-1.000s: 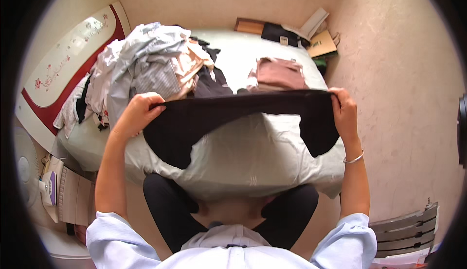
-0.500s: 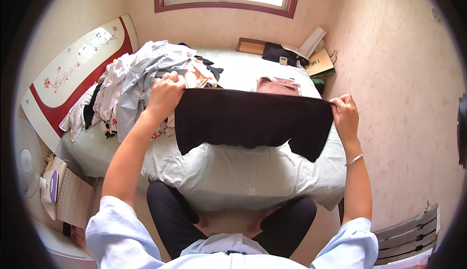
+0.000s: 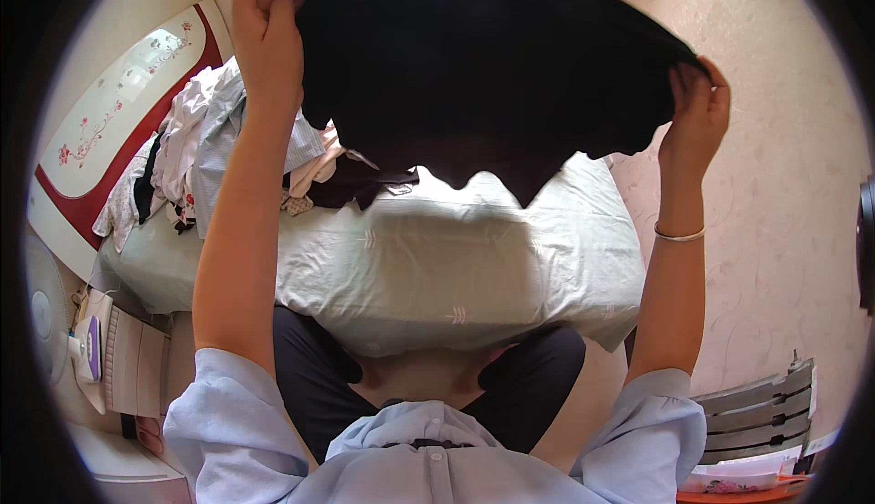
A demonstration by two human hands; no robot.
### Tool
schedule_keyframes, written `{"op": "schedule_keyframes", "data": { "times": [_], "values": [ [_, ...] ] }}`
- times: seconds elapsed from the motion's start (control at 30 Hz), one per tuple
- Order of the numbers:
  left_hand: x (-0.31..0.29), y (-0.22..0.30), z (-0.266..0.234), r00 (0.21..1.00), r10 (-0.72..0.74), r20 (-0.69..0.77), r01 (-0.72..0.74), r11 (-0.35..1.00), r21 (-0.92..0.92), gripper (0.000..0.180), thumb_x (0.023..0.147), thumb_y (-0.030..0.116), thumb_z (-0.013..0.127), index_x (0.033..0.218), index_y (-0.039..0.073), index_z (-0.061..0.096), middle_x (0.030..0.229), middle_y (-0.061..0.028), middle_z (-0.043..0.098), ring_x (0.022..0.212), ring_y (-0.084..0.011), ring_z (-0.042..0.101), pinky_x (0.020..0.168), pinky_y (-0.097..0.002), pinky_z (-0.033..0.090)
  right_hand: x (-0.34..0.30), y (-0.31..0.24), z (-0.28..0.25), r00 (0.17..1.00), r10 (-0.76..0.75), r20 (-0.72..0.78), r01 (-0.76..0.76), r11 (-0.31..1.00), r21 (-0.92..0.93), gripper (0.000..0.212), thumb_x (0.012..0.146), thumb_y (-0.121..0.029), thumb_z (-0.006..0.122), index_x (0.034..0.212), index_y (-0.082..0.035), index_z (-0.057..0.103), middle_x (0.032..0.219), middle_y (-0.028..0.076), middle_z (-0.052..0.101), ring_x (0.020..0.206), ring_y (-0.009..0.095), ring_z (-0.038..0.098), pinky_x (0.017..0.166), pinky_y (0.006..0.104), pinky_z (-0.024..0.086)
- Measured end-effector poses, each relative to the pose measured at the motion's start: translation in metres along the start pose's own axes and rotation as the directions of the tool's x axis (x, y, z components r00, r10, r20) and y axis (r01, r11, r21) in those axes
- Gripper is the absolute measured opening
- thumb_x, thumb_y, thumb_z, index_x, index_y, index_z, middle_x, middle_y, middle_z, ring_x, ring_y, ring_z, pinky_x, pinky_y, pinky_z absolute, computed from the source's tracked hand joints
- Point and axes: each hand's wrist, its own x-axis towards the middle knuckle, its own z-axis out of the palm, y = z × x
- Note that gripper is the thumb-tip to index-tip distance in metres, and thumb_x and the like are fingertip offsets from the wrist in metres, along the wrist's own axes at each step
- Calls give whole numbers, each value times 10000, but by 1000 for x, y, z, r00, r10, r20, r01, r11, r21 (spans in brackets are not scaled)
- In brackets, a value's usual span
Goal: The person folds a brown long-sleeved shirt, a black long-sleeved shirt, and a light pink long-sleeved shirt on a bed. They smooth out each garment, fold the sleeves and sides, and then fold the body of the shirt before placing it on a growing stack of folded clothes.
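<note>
A black garment (image 3: 474,66) is stretched wide in the air above the bed, with its uneven lower edge hanging down. My left hand (image 3: 272,44) grips its upper left corner, fingers closed on the cloth. At the upper right corner, my right hand (image 3: 694,121) pinches it between thumb and fingers. What kind of garment it is cannot be made out. Behind my left forearm lies a heap of clothes (image 3: 196,135), mostly white and pale blue. A dark piece of clothing (image 3: 351,185) lies at the heap's right side, partly hidden by the held garment.
The bed (image 3: 410,276) has a pale green sheet and a white and red headboard (image 3: 118,112) at left. A fan (image 3: 46,313) and a purple and white iron (image 3: 89,349) stand at lower left. A grey slatted rack (image 3: 761,413) is at lower right, near the wall.
Both hands have risen and moved slightly apart, lifting the black garment higher and nearer. It now hides most of the window and the far end of the bed.
</note>
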Motion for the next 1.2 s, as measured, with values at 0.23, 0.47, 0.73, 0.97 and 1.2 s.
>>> {"op": "schedule_keyframes", "data": {
  "times": [0.23, 0.47, 0.73, 0.97, 1.2],
  "values": [
    [20, 17, 24, 769, 631, 105, -630, 718, 295, 650, 805, -95, 475, 1432, -23, 319, 1411, -190, 426, 1351, -302, 386, 1140, -389, 263, 14, -34, 9, 937, -348, 10, 339, 904, -261, 334, 978, -30, 422, 1304, 35, 392, 1305, 210, 543, 1229, 260, 535, 1079, 350, 406],
    [24, 3, 38, 569, 817, 95, -731, 449, 514, 529, 896, 38, 560, 1392, 1, 381, 1334, -171, 475, 1258, -269, 462, 1064, -362, 357, 7, -23, 4, 865, -497, 71, 446, 697, -561, 417, 959, -59, 473, 1342, 49, 350, 1341, 229, 510, 1241, 294, 524, 1063, 357, 409],
    [-39, -20, 34, 861, 465, 208, -505, 729, 462, 674, 879, 102, 668, 1452, 8, 325, 1418, -184, 410, 1311, -293, 437, 1092, -374, 366, -22, 23, -21, 895, -435, 97, 378, 626, -683, 439, 961, -59, 483, 1373, 47, 374, 1369, 222, 477, 1278, 314, 492, 1074, 387, 390],
    [-105, -138, 31, 911, 27, 412, -357, 549, 755, 699, 816, 95, 620, 1464, 129, 359, 1374, -114, 494, 1227, -273, 477, 1139, -539, 153, -88, 162, -42, 953, -172, 251, 303, 471, -828, 495, 914, -112, 523, 1387, -6, 426, 1261, 188, 560, 1153, 350, 497, 1037, 452, 304],
    [-206, -279, 36, 817, -400, 415, -205, 471, 858, 742, 761, 105, 633, 1448, 155, 358, 1134, -128, 571, 1136, -303, 531, 1031, -566, 303, -174, 298, -62, 954, 204, 219, 125, 394, -911, 542, 860, -128, 596, 1372, -44, 438, 1247, 172, 563, 1131, 345, 517, 1006, 459, 341]
  ]
}}
